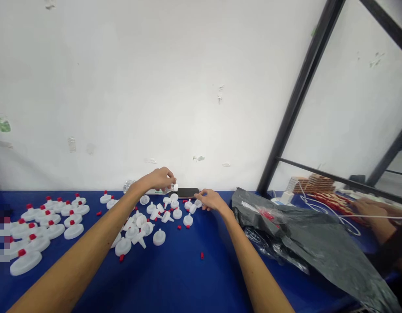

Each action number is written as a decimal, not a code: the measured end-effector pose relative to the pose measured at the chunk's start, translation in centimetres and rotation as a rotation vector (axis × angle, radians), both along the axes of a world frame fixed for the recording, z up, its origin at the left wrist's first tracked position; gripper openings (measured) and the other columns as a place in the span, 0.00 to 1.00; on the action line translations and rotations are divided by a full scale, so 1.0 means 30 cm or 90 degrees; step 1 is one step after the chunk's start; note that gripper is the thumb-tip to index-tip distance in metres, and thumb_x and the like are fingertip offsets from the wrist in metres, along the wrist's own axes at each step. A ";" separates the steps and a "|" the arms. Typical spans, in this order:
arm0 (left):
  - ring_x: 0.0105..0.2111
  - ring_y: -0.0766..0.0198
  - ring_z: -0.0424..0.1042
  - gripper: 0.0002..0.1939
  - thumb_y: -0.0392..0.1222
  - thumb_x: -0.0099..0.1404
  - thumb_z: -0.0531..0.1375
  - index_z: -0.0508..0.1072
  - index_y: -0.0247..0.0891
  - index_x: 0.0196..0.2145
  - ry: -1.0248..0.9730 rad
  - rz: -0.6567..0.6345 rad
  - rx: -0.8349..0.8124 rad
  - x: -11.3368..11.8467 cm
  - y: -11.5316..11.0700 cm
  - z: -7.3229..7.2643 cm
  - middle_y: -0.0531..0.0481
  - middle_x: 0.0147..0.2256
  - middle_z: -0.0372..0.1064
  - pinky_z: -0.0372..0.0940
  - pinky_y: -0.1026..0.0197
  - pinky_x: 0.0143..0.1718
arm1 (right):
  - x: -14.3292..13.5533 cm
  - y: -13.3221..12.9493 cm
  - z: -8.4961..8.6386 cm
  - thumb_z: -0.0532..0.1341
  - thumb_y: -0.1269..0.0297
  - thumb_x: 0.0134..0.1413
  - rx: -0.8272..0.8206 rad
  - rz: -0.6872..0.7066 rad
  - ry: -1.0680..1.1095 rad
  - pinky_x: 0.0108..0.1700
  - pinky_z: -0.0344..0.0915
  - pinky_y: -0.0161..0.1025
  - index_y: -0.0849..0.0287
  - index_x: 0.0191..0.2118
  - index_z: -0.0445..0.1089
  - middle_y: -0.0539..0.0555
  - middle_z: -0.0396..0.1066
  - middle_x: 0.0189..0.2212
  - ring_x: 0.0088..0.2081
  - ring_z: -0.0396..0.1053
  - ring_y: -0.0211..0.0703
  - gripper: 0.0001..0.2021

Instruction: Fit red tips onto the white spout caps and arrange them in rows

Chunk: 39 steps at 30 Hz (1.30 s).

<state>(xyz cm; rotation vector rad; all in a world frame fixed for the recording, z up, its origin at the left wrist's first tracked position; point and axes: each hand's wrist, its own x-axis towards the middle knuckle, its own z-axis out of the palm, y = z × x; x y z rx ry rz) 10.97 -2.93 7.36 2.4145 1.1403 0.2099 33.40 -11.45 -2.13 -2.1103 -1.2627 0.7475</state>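
Note:
My left hand (160,179) is curled over a clear plastic bottle (128,186) lying along the wall, its fingers closed around the neck near the white cap (175,187). My right hand (210,200) has its fingers pinched together at the right end of a black phone (184,192), just above a white cone-tipped lid (198,203). What those fingertips hold, if anything, is hidden. In front of both hands lie loose white nozzle lids (159,237), several on their sides. Small red tips (202,255) are scattered among and in front of them.
At left, several white lids with red tips fitted (73,231) stand in a group on the blue table (175,278). A grey plastic bag (305,239) covers the right side. Beyond a black metal post (295,95) are a white charger (287,197), cables and another person's hand (367,211).

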 end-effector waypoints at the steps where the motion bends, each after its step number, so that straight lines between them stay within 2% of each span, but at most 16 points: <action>1: 0.38 0.61 0.77 0.16 0.51 0.73 0.60 0.75 0.35 0.47 0.006 0.008 0.018 -0.020 0.006 0.024 0.47 0.43 0.76 0.74 0.53 0.40 | -0.003 -0.003 0.005 0.63 0.58 0.68 0.001 0.004 -0.023 0.50 0.73 0.51 0.59 0.58 0.69 0.58 0.70 0.55 0.50 0.73 0.49 0.18; 4: 0.46 0.56 0.76 0.17 0.51 0.73 0.60 0.74 0.37 0.51 0.023 0.056 0.100 -0.110 0.043 0.083 0.44 0.50 0.74 0.72 0.47 0.49 | -0.009 -0.016 0.020 0.62 0.56 0.68 0.032 -0.010 -0.111 0.51 0.72 0.52 0.60 0.56 0.70 0.58 0.72 0.53 0.50 0.73 0.49 0.17; 7: 0.51 0.53 0.73 0.17 0.50 0.72 0.61 0.74 0.37 0.52 0.077 0.131 0.169 -0.249 0.100 0.097 0.43 0.54 0.72 0.69 0.44 0.53 | -0.015 -0.027 0.031 0.55 0.52 0.71 0.086 -0.057 -0.202 0.55 0.67 0.50 0.58 0.50 0.74 0.60 0.75 0.50 0.53 0.73 0.54 0.17; 9: 0.50 0.53 0.74 0.17 0.49 0.72 0.61 0.74 0.36 0.52 0.130 0.178 0.189 -0.352 0.134 0.073 0.43 0.53 0.73 0.70 0.44 0.52 | -0.021 -0.031 0.034 0.52 0.52 0.72 0.113 -0.084 -0.243 0.53 0.65 0.47 0.56 0.47 0.75 0.61 0.77 0.48 0.54 0.73 0.56 0.18; 11: 0.50 0.53 0.74 0.16 0.48 0.71 0.62 0.74 0.36 0.52 0.174 0.193 0.196 -0.445 0.159 0.029 0.43 0.52 0.73 0.70 0.44 0.52 | -0.028 -0.034 0.034 0.52 0.53 0.71 0.131 -0.099 -0.267 0.49 0.65 0.45 0.56 0.46 0.76 0.61 0.78 0.46 0.52 0.74 0.57 0.17; 14: 0.53 0.52 0.73 0.16 0.46 0.71 0.63 0.74 0.36 0.52 0.197 0.153 0.195 -0.538 0.176 -0.050 0.43 0.54 0.72 0.69 0.42 0.54 | -0.039 -0.037 0.033 0.53 0.55 0.70 0.150 -0.107 -0.289 0.44 0.64 0.42 0.55 0.44 0.77 0.60 0.79 0.44 0.49 0.76 0.56 0.16; 17: 0.52 0.52 0.73 0.16 0.47 0.72 0.62 0.74 0.37 0.53 0.178 0.083 0.165 -0.575 0.186 -0.116 0.43 0.54 0.72 0.69 0.43 0.54 | -0.047 -0.038 0.030 0.53 0.55 0.69 0.162 -0.104 -0.301 0.41 0.64 0.41 0.54 0.42 0.77 0.58 0.80 0.43 0.46 0.77 0.54 0.16; 21: 0.45 0.57 0.76 0.13 0.47 0.72 0.62 0.76 0.35 0.47 0.150 0.033 0.106 -0.581 0.215 -0.175 0.46 0.47 0.75 0.72 0.48 0.48 | -0.052 -0.038 0.027 0.53 0.55 0.69 0.180 -0.096 -0.308 0.40 0.63 0.39 0.54 0.42 0.77 0.57 0.80 0.43 0.45 0.77 0.52 0.16; 24: 0.37 0.61 0.77 0.11 0.46 0.71 0.63 0.76 0.34 0.41 0.136 0.050 0.072 -0.581 0.235 -0.201 0.50 0.38 0.76 0.74 0.54 0.41 | -0.053 -0.039 0.023 0.54 0.57 0.68 0.201 -0.092 -0.301 0.39 0.62 0.39 0.54 0.41 0.77 0.57 0.80 0.41 0.44 0.76 0.52 0.15; 26: 0.33 0.64 0.76 0.11 0.46 0.71 0.63 0.76 0.34 0.38 0.116 0.072 0.066 -0.582 0.237 -0.199 0.52 0.35 0.76 0.74 0.57 0.38 | -0.053 -0.040 0.021 0.55 0.58 0.68 0.218 -0.091 -0.290 0.39 0.62 0.40 0.55 0.39 0.77 0.58 0.80 0.40 0.44 0.76 0.53 0.14; 29: 0.29 0.65 0.75 0.11 0.44 0.70 0.64 0.76 0.34 0.33 0.059 0.099 0.074 -0.573 0.212 -0.155 0.55 0.29 0.74 0.73 0.58 0.36 | -0.056 -0.044 0.027 0.55 0.59 0.67 0.259 -0.089 -0.262 0.41 0.63 0.41 0.56 0.36 0.76 0.60 0.80 0.38 0.43 0.76 0.54 0.14; 32: 0.27 0.64 0.76 0.09 0.43 0.68 0.66 0.78 0.35 0.33 -0.042 0.092 0.080 -0.525 0.148 -0.077 0.57 0.24 0.73 0.73 0.58 0.36 | -0.081 -0.048 0.052 0.53 0.58 0.69 0.322 -0.059 -0.212 0.43 0.65 0.42 0.56 0.37 0.76 0.59 0.79 0.40 0.44 0.76 0.52 0.16; 34: 0.29 0.61 0.78 0.11 0.47 0.66 0.66 0.80 0.35 0.36 -0.124 0.055 0.061 -0.459 0.089 -0.028 0.54 0.25 0.76 0.72 0.59 0.35 | -0.117 -0.052 0.077 0.52 0.52 0.70 0.368 -0.002 -0.159 0.43 0.67 0.40 0.55 0.42 0.76 0.56 0.79 0.42 0.41 0.76 0.48 0.18; 36: 0.31 0.59 0.80 0.14 0.51 0.64 0.67 0.82 0.36 0.38 -0.195 0.005 0.023 -0.366 0.026 0.003 0.50 0.28 0.80 0.73 0.61 0.34 | -0.165 -0.057 0.098 0.48 0.46 0.71 0.398 0.078 -0.097 0.36 0.69 0.37 0.52 0.50 0.74 0.53 0.79 0.43 0.34 0.77 0.42 0.22; 39: 0.34 0.59 0.80 0.15 0.51 0.64 0.67 0.82 0.35 0.38 -0.275 -0.059 -0.036 -0.211 -0.049 0.006 0.49 0.32 0.81 0.74 0.59 0.38 | -0.231 -0.057 0.110 0.40 0.42 0.72 0.411 0.196 0.010 0.24 0.67 0.33 0.48 0.61 0.66 0.53 0.77 0.44 0.28 0.77 0.38 0.28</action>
